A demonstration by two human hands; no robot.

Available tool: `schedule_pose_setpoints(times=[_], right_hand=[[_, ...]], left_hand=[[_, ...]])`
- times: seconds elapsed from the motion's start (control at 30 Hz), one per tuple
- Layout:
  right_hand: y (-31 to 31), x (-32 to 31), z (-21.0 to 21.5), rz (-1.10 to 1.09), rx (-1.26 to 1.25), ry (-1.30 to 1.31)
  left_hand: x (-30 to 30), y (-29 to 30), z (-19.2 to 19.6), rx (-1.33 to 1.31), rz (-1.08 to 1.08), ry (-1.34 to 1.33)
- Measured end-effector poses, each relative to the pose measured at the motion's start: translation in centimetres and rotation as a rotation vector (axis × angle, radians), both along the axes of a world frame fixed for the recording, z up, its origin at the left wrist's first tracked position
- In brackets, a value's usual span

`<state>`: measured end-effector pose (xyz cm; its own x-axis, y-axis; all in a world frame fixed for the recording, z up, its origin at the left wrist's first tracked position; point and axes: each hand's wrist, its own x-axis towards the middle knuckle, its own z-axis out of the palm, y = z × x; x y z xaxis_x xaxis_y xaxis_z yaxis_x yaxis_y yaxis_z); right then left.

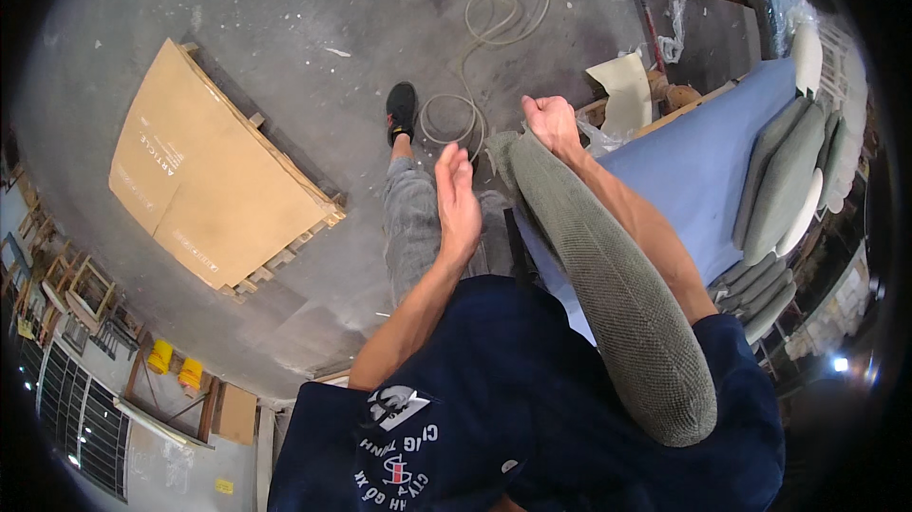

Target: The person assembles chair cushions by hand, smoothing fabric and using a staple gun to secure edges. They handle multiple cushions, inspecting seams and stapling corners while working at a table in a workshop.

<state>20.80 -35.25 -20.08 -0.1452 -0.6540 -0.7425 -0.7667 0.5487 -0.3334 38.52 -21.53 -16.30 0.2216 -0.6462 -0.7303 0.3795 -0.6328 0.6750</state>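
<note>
A padded cushion [617, 293] in grey-green woven fabric stands edge-up between my chest and my right forearm, its rounded end against my shirt. At its far end the fabric has a loose, uneven edge. My right hand [549, 121] is closed in a fist beside that end and seems to grip the fabric edge, though what lies inside the fingers is hidden. My left hand [458, 200] is raised to the left of the cushion, fingers stretched out and holding nothing. It does not touch the cushion.
A blue-topped table [693, 165] on my right bears several grey-green cushions [784, 180]. Flat cardboard [214, 175] lies on a wooden pallet [285, 260] at left. A pale hose [470, 23] coils across the floor ahead, near my shoe [402, 111]. Beige sheet material [624, 94] stands beyond the table.
</note>
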Motion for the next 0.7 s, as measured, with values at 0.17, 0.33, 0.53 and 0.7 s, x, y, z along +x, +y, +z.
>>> schedule_pose_setpoints(times=[0.17, 0.33, 0.53, 0.7], right_hand=[[1.0, 0.4, 0.9, 0.070, -0.146, 0.053], [5.2, -3.8, 13.6, 0.052, -0.518, -0.083], [11.0, -9.1, 43.4, -0.487, -0.358, -0.664], [18.3, -10.3, 53.4, -0.260, -0.970, -0.482]], left_hand=[[-5.4, -0.1, 2.1, 0.139, -0.012, 0.411], [-8.9, 0.2, 7.1, 0.058, 0.137, 0.718], [-17.1, -4.8, 28.7, -0.578, -0.097, 0.859], [-19.7, -3.6, 38.4, -1.144, -0.360, 0.498]])
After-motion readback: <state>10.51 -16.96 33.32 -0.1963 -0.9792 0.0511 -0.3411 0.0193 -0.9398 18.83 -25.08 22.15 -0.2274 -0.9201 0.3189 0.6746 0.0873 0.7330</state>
